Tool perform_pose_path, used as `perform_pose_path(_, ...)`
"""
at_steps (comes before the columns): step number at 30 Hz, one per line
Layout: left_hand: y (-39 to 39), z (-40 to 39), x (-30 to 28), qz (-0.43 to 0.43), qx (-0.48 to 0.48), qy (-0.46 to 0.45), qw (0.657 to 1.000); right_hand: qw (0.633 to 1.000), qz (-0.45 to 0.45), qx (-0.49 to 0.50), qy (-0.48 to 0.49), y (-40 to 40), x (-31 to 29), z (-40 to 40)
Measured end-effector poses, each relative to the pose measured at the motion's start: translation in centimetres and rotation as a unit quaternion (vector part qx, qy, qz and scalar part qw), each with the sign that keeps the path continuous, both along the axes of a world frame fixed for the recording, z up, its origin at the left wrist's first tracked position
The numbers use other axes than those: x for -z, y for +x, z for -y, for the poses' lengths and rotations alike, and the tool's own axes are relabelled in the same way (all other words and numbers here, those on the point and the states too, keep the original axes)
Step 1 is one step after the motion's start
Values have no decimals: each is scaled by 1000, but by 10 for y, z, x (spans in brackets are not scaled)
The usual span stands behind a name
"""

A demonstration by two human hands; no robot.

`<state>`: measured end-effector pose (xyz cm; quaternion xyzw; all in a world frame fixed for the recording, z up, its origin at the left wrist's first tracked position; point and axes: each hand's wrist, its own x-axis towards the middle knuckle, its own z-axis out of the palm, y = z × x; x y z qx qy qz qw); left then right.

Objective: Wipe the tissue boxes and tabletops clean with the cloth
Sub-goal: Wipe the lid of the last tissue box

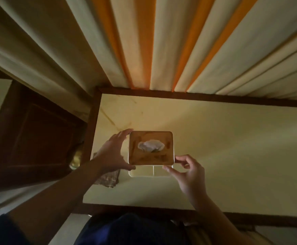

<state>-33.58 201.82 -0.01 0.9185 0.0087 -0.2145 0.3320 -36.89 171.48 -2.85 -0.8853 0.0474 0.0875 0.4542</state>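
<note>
A square tissue box (162, 138) with a brown wooden lid, white sides and a white tissue poking from its slot stands on a cream tabletop (223, 138). My left hand (114, 152) grips the box's left side, fingers spread from its far corner to its near corner. My right hand (188, 170) pinches the box's near right corner between thumb and fingers. A brownish cloth (109, 177) lies on the table's left edge, partly hidden under my left forearm.
The tabletop has a dark wooden frame (197, 97). Cream and orange striped curtains (162, 41) hang behind it. A dark wooden cabinet (34, 135) stands to the left. A thin stain line (109, 119) marks the table's far left corner.
</note>
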Motion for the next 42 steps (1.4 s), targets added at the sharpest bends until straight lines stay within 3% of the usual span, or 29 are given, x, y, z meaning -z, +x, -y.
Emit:
perform_pose_path(10, -38, 5, 23, 0, 59, -12, 998, 997, -56, 12, -42, -55, -3, -1)
perform_pose_path(15, -51, -34, 15, -6, 11, -18, 1000, 994, 55, 33, -85, -55, -29, -29)
perform_pose_path(18, -63, -73, 16, -22, -76, -20, 997, 992, 113, -55, -26, -61, -39, -74)
perform_pose_path(22, -73, -116, 35, -39, -79, 36, 995, 982, 34, -186, 17, -78, -34, -153)
perform_pose_path(26, -72, -126, 53, -40, -24, 113, 992, 953, -106, -268, -97, -86, -14, -219)
perform_pose_path(28, -73, -126, 61, -23, 1, 128, 992, 936, -170, -271, -150, -84, -4, -232)
perform_pose_path(31, -72, -123, 67, -3, 23, 127, 992, 921, -178, -276, -211, -80, 2, -237)
perform_pose_path(37, -73, -119, 48, 35, 0, 62, 997, 938, -222, -219, -153, -85, -18, -236)
perform_pose_path(42, -79, -124, 7, 95, 74, -7, 993, 964, -196, -136, -116, -85, -37, -223)
